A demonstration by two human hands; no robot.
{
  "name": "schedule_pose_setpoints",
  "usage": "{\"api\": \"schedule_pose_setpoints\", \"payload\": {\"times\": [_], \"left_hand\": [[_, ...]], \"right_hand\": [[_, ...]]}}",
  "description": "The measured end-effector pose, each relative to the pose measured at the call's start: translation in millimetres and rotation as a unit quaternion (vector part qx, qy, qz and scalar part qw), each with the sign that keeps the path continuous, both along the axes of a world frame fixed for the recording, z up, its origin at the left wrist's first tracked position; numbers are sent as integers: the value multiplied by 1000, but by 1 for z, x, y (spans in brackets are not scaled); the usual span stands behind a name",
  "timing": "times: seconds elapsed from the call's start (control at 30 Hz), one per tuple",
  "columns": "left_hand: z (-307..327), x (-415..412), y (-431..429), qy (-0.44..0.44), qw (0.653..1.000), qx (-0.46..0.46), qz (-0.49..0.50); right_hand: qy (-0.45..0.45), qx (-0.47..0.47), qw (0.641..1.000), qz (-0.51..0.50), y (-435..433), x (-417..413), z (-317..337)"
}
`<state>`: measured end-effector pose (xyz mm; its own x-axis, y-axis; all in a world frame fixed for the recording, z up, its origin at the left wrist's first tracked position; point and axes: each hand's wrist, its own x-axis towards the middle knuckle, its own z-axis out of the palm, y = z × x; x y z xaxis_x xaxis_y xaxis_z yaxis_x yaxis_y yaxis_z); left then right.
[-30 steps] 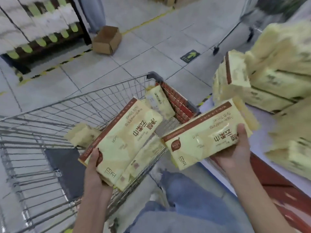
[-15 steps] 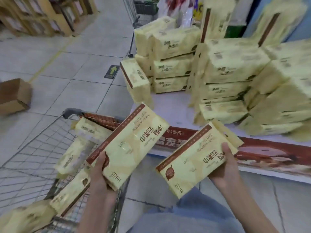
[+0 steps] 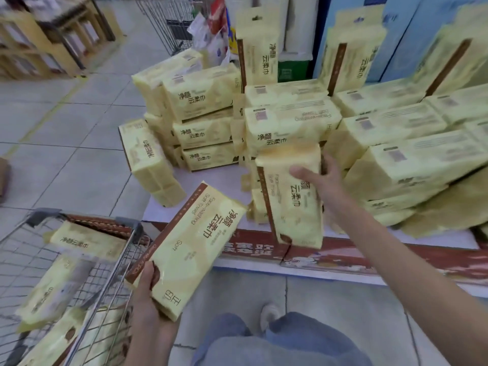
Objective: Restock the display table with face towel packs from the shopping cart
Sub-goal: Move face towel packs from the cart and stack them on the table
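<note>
While the right hand [image 3: 320, 180] is working: its grip is clamping on an upright pack [image 3: 293, 207], with the thumb lying across the printed face and the fingers wrapping behind the top end.
Upright pack: it is standing on its short end at the table's [image 3: 206, 178] front edge, just in front of the stacked packs [image 3: 290, 122]. I cannot tell whether it is resting its weight there yet.
Left hand [image 3: 150, 299]: its grip is closing round the lower end of a second pack [image 3: 192, 241], with the thumb pressing on the brown stripe. It is holding the pack tilted, just off the table's front-left corner.
Shopping cart [image 3: 126, 249]: it is standing just left of the table's front, with more cart packs [image 3: 87, 240] lying loosely inside.
Weight: each pack is being carried by one end in a single hand, so I am judging them light.
Feel: the packs are looking soft and pillowy, probably giving under the fingers rather than holding a stiff edge. The glossy film is likely sliding easily against other packs.
Where to hold: a pinch across the narrow width near one end, thumb on the face and fingers behind, is looking sufficient. The thin flap at the end is seeming too flimsy to carry by.
Risk: the piles on the table are leaning, and one leaning pack [image 3: 150, 165] is tipping at the table's left corner, so soft packs may not be stacking squarely.
</note>
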<state>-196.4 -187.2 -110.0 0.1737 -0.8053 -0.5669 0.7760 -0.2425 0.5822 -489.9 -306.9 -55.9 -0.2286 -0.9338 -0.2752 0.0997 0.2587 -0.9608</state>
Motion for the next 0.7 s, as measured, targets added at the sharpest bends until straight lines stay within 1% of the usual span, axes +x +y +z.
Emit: {"api": "schedule_pose_setpoints", "payload": {"times": [0.07,0.13,0.2,0.23,0.3,0.4,0.47,0.57,0.63,0.7], "left_hand": [[0,-6,0,-8,1000,0,3],[0,-9,1,-1,1000,-13,5],[-2,-7,1,-13,1000,-9,1],[-1,-7,0,-18,1000,-6,-1],[0,-5,-2,-24,1000,-5,0],[-1,-4,-7,-24,1000,-11,5],[3,-6,-12,-31,999,-15,1],[6,-6,-19,-27,999,-18,-9],[6,-4,-23,-30,999,-13,-14],[4,-3,-26,-33,999,-10,-9]], "right_hand": [[101,-33,993,55,-23,-6,13],[232,-60,965,110,-42,-9,19],[371,-82,912,152,-59,-8,19],[427,-91,883,172,-65,-6,16],[504,-94,832,212,-73,0,6],[593,-80,758,262,-75,12,-11],[629,-92,711,301,-72,20,-18],[647,-143,658,358,-70,30,-25],[664,-171,625,373,-73,34,-26],[680,-165,606,378,-79,34,-28]]}}
